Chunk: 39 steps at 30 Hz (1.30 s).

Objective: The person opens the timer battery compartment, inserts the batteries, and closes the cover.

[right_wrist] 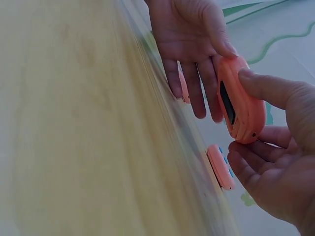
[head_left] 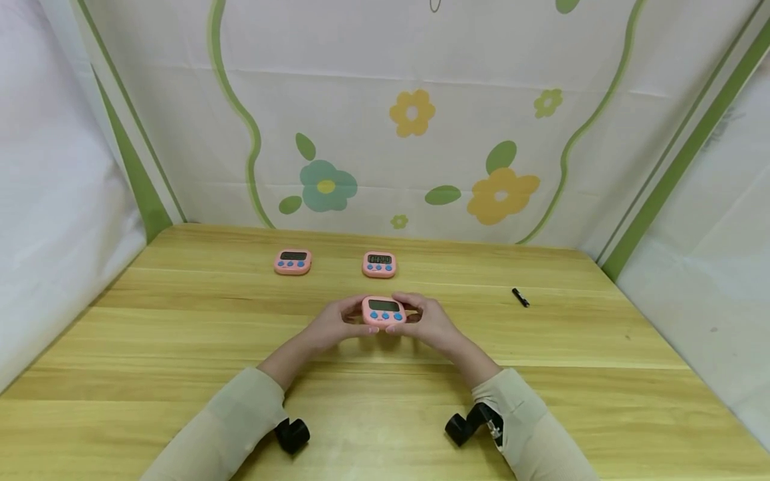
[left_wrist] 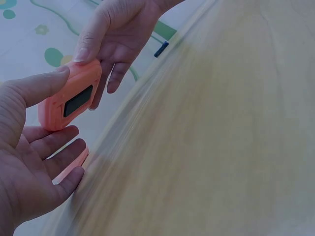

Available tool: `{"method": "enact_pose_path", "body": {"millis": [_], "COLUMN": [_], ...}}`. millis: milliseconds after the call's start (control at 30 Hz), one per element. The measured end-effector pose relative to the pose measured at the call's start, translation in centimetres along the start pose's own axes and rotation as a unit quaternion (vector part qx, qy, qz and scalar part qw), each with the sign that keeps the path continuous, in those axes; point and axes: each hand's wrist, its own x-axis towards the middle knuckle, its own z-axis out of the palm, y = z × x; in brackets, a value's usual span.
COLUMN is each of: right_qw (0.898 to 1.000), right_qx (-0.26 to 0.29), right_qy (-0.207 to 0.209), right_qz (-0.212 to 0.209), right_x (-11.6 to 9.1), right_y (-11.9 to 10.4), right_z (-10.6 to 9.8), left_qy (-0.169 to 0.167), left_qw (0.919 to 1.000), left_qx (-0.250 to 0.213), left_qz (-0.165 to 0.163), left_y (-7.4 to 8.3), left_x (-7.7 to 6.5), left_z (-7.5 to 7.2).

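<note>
A pink digital timer (head_left: pixel 383 311) with a dark screen and three blue buttons is held above the table between both hands. The left hand (head_left: pixel 334 325) pinches its left end, thumb along the near edge and fingers behind. At the opposite end, the right hand (head_left: pixel 430 323) pinches it in the same way. The left wrist view shows the timer's underside (left_wrist: pixel 74 96) with a dark rectangular patch. In the right wrist view, the left hand's lower fingers (right_wrist: pixel 194 91) extend loosely below the timer.
Two more pink timers lie farther back on the wooden table (head_left: pixel 180 321): one at the left (head_left: pixel 293 262), another near the centre (head_left: pixel 379 265) with digits on its screen. A small black stick-like object (head_left: pixel 520 298) lies to the right. A patterned curtain (head_left: pixel 361 80) stands behind.
</note>
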Motion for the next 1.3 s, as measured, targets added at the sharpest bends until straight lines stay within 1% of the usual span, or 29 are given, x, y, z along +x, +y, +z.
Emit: {"method": "enact_pose_path", "body": {"millis": [67, 200, 267, 367, 500, 600, 733, 833, 1000, 1100, 1200, 1300], "right_qw": [1.0, 0.999, 0.998, 0.996, 0.997, 0.996, 0.994, 0.994, 0.993, 0.991, 0.985, 0.979], "right_qx": [0.005, 0.004, 0.001, -0.001, 0.012, 0.029, 0.048, 0.068, 0.103, 0.128, 0.168, 0.201], "right_qy": [0.001, 0.015, 0.025, 0.032, 0.036, 0.045, 0.061, 0.065, 0.056, 0.047, 0.037, 0.028], "right_qz": [-0.008, -0.043, -0.061, -0.081, -0.073, -0.068, -0.075, -0.059, -0.023, -0.003, 0.019, 0.034], "right_x": [-0.2, -0.7, -0.9, -0.9, -0.4, 0.1, 0.3, 0.4, 0.4, 0.3, 0.3, 0.2], "right_y": [-0.5, -1.8, -2.1, -2.1, -0.9, 0.2, 0.6, 0.7, 0.7, 0.7, 0.6, 0.5], "right_z": [0.1, 0.3, 0.4, 0.6, 0.5, 0.4, 0.4, 0.4, 0.3, 0.2, 0.2, 0.2], "left_qy": [0.007, 0.027, 0.041, 0.059, 0.066, 0.062, 0.058, 0.06, 0.064, 0.064, 0.06, 0.048], "left_qw": [0.9999, 0.9987, 0.9977, 0.9965, 0.9961, 0.9966, 0.9976, 0.9977, 0.9972, 0.9965, 0.9952, 0.9941], "left_qx": [-0.012, -0.034, -0.04, -0.035, -0.033, -0.033, -0.024, -0.015, -0.014, -0.033, -0.059, -0.086], "left_qz": [-0.007, -0.027, -0.038, -0.049, -0.05, -0.042, -0.03, -0.028, -0.036, -0.043, -0.049, -0.044], "left_y": [0.0, 0.1, 0.1, 0.1, 0.0, -0.3, -0.4, -0.4, -0.4, -0.3, -0.2, -0.2], "left_x": [-0.1, -0.1, -0.1, 0.0, 0.2, 0.3, 0.3, 0.3, 0.3, 0.3, 0.3, 0.2], "left_z": [0.0, 0.0, 0.1, 0.1, 0.3, 0.4, 0.5, 0.4, 0.4, 0.4, 0.5, 0.4]}}
